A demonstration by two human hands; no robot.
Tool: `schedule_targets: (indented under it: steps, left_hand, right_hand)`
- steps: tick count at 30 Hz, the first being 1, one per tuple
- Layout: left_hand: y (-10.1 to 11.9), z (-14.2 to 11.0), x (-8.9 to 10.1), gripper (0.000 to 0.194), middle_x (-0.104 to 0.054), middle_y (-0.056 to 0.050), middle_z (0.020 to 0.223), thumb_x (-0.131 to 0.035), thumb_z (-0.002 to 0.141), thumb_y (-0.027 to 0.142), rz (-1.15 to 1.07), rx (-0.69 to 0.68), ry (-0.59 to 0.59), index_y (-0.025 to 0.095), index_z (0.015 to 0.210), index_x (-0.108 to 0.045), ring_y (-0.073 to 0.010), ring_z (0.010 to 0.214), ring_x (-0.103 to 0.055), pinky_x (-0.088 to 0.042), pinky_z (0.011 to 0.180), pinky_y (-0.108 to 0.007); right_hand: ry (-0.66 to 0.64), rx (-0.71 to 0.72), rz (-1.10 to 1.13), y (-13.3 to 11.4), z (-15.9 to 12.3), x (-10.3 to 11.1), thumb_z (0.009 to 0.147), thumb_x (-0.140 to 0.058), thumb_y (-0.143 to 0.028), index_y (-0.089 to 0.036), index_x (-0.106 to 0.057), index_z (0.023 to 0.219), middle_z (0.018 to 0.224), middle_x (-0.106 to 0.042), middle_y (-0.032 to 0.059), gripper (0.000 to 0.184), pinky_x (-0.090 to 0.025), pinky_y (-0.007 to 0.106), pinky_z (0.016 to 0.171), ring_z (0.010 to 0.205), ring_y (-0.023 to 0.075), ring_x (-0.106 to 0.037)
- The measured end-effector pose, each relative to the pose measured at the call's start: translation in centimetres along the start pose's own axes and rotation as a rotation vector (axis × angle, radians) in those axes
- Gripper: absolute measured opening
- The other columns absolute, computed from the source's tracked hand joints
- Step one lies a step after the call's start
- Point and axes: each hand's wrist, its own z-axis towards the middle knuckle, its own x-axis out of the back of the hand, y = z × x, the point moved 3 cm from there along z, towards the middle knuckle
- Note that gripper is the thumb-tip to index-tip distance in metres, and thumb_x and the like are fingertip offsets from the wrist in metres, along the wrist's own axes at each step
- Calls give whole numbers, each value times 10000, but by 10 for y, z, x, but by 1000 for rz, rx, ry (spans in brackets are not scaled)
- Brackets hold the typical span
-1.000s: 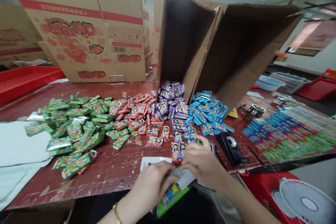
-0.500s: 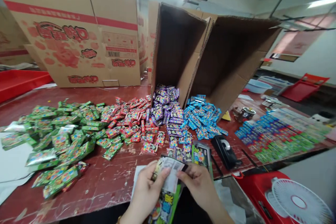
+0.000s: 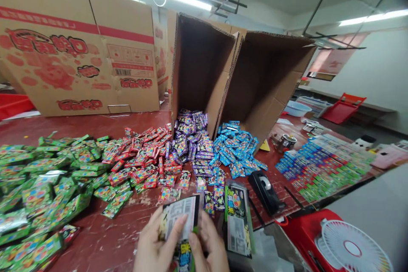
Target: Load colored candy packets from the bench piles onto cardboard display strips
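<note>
Presently catalogued, one bench at one moment:

Left hand (image 3: 153, 248): closed on the small packet (image 3: 178, 219), thumb laid across its printed white panel, fingers behind; held up close under the camera, seemingly so the print could be read.

Right hand (image 3: 208, 246): closed too, fingers pinched against the right edge of the same packet and the green-and-black packs (image 3: 183, 257) stacked below it; judged a steadying grip, keeping the bundle square between both hands.

Small packet: raised off the table (image 3: 105, 242) at the near edge, upright, back panel turned to the viewer.

Flat green-edged pack (image 3: 237, 219): lying just right of the hands, apart from them, within easy reach.

Green sachets (image 3: 47, 178): heaped at the left. Red sachets (image 3: 140, 161): heaped beside them. Purple sachets (image 3: 191, 140) and blue sachets (image 3: 237, 146): spilling from two opened cartons (image 3: 229, 76) tipped on their sides, mouths forward, likely so the contents could slide out by colour.

Tape dispenser (image 3: 266, 189): black, set right of the flat pack.

Sorted rows (image 3: 321, 163): blue, red and green, laid in neat bands at the far right.

Printed carton (image 3: 79, 51): standing behind the heaps.

Small fan (image 3: 353, 248): white, on a red case at the lower right.
</note>
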Motion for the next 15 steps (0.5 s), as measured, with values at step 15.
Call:
schedule_targets:
  steps: [15]
  left_hand:
    - [-36,-5,27,533,-712,-40,804,-413,802,671,94,145,-3,199,836,-660,-241,840,-661,-547,703,-244]
  right_hand:
    - [-207,132,-30,6,23,-7,847,-517,-503,-239,-532,1175,881,-690,76,422,-546,317,713,771,231,-666]
